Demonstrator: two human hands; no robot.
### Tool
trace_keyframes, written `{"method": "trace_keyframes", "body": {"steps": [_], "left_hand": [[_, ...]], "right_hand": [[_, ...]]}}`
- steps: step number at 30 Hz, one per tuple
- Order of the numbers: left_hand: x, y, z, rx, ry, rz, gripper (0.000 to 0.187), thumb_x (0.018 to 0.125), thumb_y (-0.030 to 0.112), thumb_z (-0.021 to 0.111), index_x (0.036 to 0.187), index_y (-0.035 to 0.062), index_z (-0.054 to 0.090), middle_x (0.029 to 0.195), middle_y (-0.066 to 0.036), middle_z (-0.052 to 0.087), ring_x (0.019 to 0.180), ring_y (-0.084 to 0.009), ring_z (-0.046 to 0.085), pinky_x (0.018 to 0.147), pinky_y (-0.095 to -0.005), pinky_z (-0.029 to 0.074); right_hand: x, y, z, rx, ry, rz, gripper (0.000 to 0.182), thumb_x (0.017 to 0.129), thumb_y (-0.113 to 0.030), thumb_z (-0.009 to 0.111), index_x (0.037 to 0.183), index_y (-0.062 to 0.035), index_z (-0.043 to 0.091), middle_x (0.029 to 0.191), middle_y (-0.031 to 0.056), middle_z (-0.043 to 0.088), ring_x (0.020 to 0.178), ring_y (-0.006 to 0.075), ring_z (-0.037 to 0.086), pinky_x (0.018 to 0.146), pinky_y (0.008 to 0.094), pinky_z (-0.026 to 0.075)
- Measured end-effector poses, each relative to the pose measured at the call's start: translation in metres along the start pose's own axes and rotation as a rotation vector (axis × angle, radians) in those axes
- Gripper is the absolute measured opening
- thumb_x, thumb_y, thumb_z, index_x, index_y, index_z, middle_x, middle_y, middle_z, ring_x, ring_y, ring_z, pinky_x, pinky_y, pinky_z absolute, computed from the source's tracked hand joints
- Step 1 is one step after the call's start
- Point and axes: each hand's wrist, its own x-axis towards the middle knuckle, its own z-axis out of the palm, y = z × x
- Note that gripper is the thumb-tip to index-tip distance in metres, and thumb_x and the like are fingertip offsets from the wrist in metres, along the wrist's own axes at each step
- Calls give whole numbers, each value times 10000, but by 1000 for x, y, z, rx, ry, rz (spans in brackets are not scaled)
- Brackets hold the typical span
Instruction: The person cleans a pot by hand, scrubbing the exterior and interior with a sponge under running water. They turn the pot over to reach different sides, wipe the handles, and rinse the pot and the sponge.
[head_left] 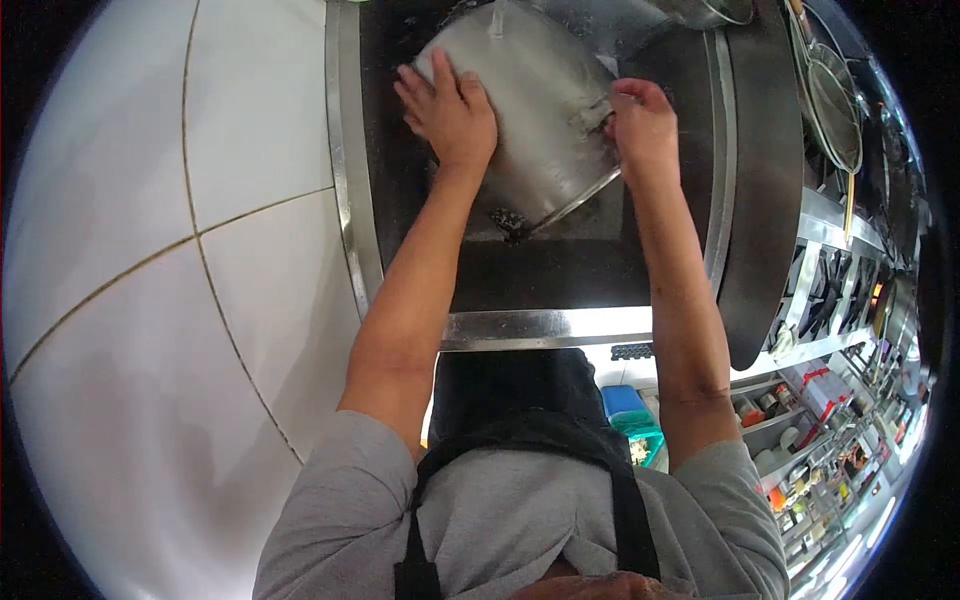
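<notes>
A large silvery metal pot (545, 110) lies tilted on its side in a dark, steel-rimmed basin (550, 326). Flat against the pot's left side rests my left hand (455, 115), fingers spread and holding nothing. At the pot's right side, my right hand (643, 130) has its fingers curled together near a handle; what they pinch is too small to make out. The pot's rim points down and to the right. A dark clump (510, 222) shows beside the lower end of the pot.
White tiles (260, 110) cover the left side. Strainers (833, 105) hang at the upper right above a stove (825, 285). Another metal vessel (710, 10) stands at the top. A blue container (623, 400) and a green container (640, 432) are below the basin's front edge.
</notes>
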Motion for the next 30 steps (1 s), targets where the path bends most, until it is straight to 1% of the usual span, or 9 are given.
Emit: {"method": "trace_keyframes", "body": {"steps": [4,6,11,15,17,19,24,27,30], "left_hand": [[16,23,-11,57,-169,281,476,1081,452,407,1470,230,568,1624,-211,386,1539,-465,232,1188,-732,85],[10,33,-19,12,-198,257,468,1083,453,402,1426,212,611,1603,-188,428,1534,-468,243,1190,-728,92],[27,14,-22,47,-75,213,490,1096,470,363,1375,197,659,1562,-173,490,1533,-464,246,1190,-723,101],[36,25,-39,-140,-199,95,494,1075,458,416,1407,158,626,1549,-193,495,1508,-441,319,1195,-704,111],[20,44,-21,-262,-105,247,542,1015,493,562,1337,61,614,1365,-166,624,1336,-382,534,1160,-676,216],[22,56,-22,-176,-33,264,575,983,505,611,1324,43,609,1325,-158,642,1297,-383,558,1159,-652,235],[52,59,-23,-257,-129,197,608,874,552,711,1167,24,650,1147,-145,654,1210,-362,583,1127,-695,232],[66,50,-15,-265,-147,295,568,838,537,743,1144,66,665,1089,-106,662,1084,-327,626,1105,-682,271],[61,53,-13,-243,-99,278,576,833,539,751,1149,64,667,1078,-101,671,1081,-328,635,1105,-683,275]], "right_hand": [[-13,-18,23,-227,-66,-145,191,888,-94,664,1067,-33,693,783,40,653,627,129,599,577,306,468],[-21,-37,31,-124,-114,-110,211,866,-132,641,1040,-40,715,896,201,719,839,313,705,820,396,539],[-25,-58,49,-184,-196,-232,230,873,-151,637,1049,-17,698,888,196,714,854,315,707,829,394,542],[34,-69,90,-176,-444,-356,285,919,-194,680,1119,7,649,903,106,664,696,172,637,593,310,527],[54,-79,98,-195,-610,-447,298,933,-220,681,1123,7,647,938,113,664,706,179,644,606,314,544],[58,-122,108,39,-548,255,335,967,-257,673,1156,18,648,1019,139,675,743,210,676,657,357,591],[82,-155,116,-54,-684,452,294,989,-277,633,878,-15,706,973,91,764,782,258,718,780,387,616],[88,-161,147,-1599,-898,-701,229,961,-226,648,914,-26,748,1062,150,767,781,295,724,754,419,610],[64,-144,125,-1370,-509,-1102,206,948,-194,633,967,-49,779,1038,132,773,834,287,736,741,434,596]]}}
